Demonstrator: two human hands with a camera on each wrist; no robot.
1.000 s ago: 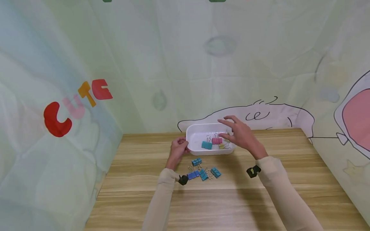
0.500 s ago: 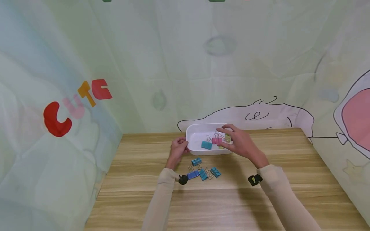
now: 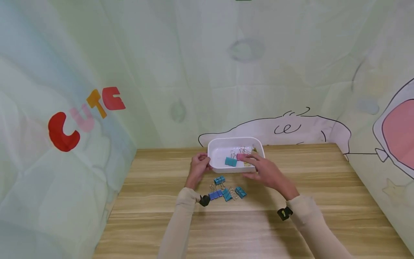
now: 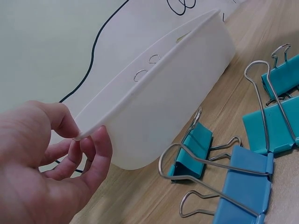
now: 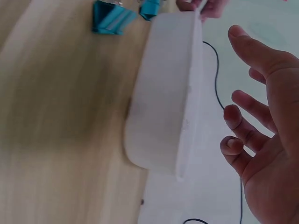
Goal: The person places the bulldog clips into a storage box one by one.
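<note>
A white plastic box [image 3: 223,170] stands at the back of the table. My left hand [image 3: 198,169] pinches its left rim between thumb and fingers, clearly seen in the left wrist view [image 4: 60,154]. Inside lie a teal binder clip [image 3: 231,162], a pink binder clip [image 3: 240,157] and yellowish ones at the right, partly covered by my right hand [image 3: 267,173]. That hand hovers at the box's front right edge; in the right wrist view its fingers are spread and loosely bent, holding nothing. Several binder clips lie before the box, among them a blue one [image 3: 215,195] and a teal one [image 3: 219,180].
The box backs close to a printed cloth wall [image 3: 181,79] along the rear edge of the wooden table [image 3: 155,201]. Two more teal binder clips [image 3: 240,192] lie with the loose group, between my forearms.
My right hand has drawn back from above the clips at the box's right end, down and toward the front. My left hand keeps its hold on the rim.
</note>
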